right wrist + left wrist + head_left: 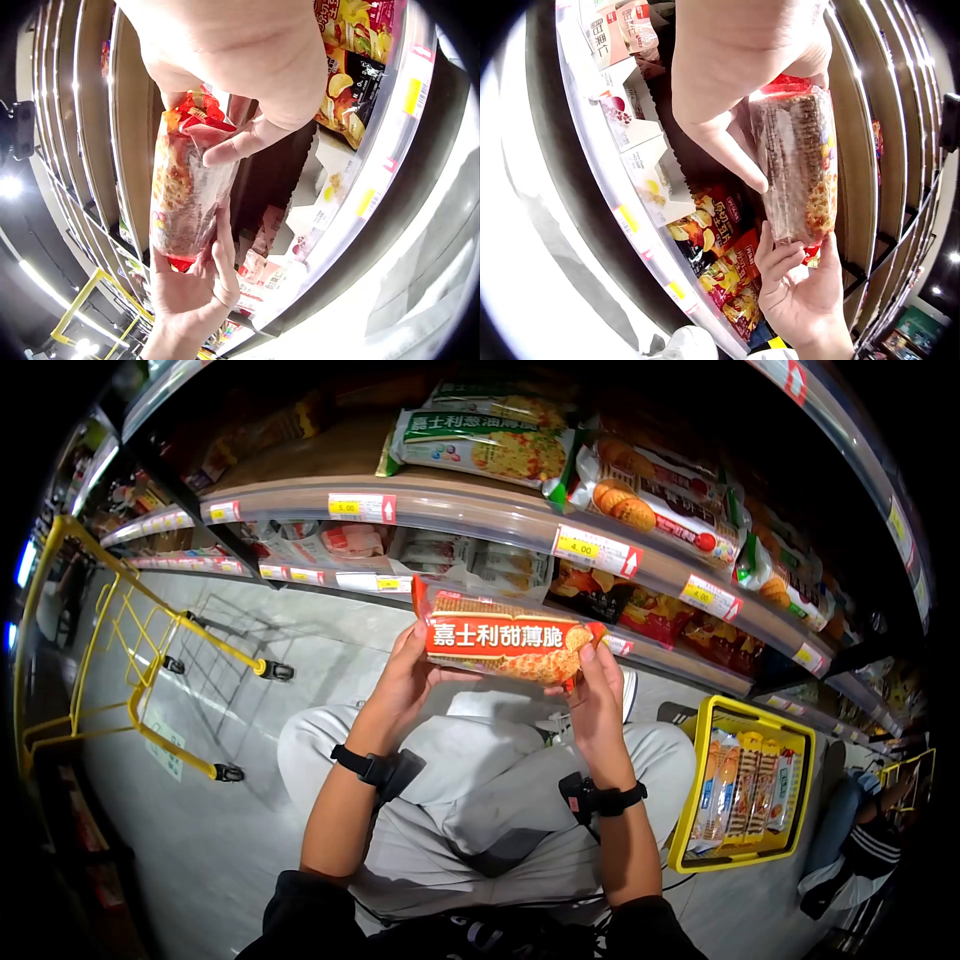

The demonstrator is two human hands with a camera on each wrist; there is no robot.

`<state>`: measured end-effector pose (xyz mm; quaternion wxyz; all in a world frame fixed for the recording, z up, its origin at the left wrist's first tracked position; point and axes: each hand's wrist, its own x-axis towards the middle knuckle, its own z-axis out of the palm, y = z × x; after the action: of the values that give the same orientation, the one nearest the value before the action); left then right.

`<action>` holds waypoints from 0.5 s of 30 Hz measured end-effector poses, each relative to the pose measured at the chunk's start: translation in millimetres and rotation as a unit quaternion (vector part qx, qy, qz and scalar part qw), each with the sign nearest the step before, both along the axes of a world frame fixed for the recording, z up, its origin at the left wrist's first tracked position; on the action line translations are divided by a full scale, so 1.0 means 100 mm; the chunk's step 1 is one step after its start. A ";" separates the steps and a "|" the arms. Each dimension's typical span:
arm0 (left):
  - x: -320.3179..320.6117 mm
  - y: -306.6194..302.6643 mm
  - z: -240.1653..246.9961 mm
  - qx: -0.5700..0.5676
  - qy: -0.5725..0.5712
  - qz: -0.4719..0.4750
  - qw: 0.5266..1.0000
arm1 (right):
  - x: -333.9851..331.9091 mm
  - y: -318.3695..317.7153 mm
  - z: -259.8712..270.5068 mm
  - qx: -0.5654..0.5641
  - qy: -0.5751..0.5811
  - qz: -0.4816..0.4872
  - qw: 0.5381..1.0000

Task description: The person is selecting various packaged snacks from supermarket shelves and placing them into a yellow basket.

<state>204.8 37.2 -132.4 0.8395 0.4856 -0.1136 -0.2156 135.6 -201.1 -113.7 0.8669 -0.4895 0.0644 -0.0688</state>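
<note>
A red packet of thin biscuits [500,638] is held lengthwise between both hands, its printed front turned up toward the head camera. My left hand [405,675] grips its left end, thumb along the wrapper. The opposite end is pinched by my right hand [598,695], near the crimped red edge. Clear wrapper with stacked biscuits inside shows on the packet [799,169] in the left wrist view. From the right wrist, the same packet [184,191] has its crumpled red end under the right hand [232,60]. It is held over the lap, in front of the lower shelf.
Shelves with price tags [595,548] run across the front, bearing green biscuit packs [480,445] and red-white ones [655,500]. A yellow basket [690,800] with several packs [745,780] stands at the right. A yellow cart frame [130,705] is left. Another person [860,840] is far right.
</note>
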 end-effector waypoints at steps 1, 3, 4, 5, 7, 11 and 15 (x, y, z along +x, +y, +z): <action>-0.02 0.01 -0.01 0.006 -0.002 0.000 1.000 | -0.02 0.01 0.01 0.006 -0.002 0.004 1.000; -0.02 0.02 0.00 0.022 -0.002 -0.003 1.000 | -0.01 0.03 0.02 0.006 0.006 -0.012 1.000; -0.02 0.01 -0.01 0.019 0.007 -0.003 1.000 | -0.01 0.02 0.00 -0.002 0.016 -0.014 1.000; -0.01 -0.01 -0.01 0.014 0.014 -0.002 1.000 | 0.00 0.00 0.00 -0.011 0.024 -0.017 1.000; -0.03 -0.05 0.03 0.001 0.019 0.009 1.000 | 0.00 0.00 0.02 -0.010 0.028 -0.024 0.999; -0.03 -0.05 0.03 -0.004 0.013 0.021 1.000 | 0.00 0.00 0.01 -0.015 0.033 -0.025 0.999; 0.01 -0.01 -0.02 0.014 0.010 -0.009 1.000 | -0.01 -0.01 0.00 -0.013 0.038 -0.024 0.999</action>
<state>205.5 36.3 -134.2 0.8320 0.4939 -0.1060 -0.2293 134.9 -202.4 -114.0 0.8553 -0.5016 0.1083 -0.0715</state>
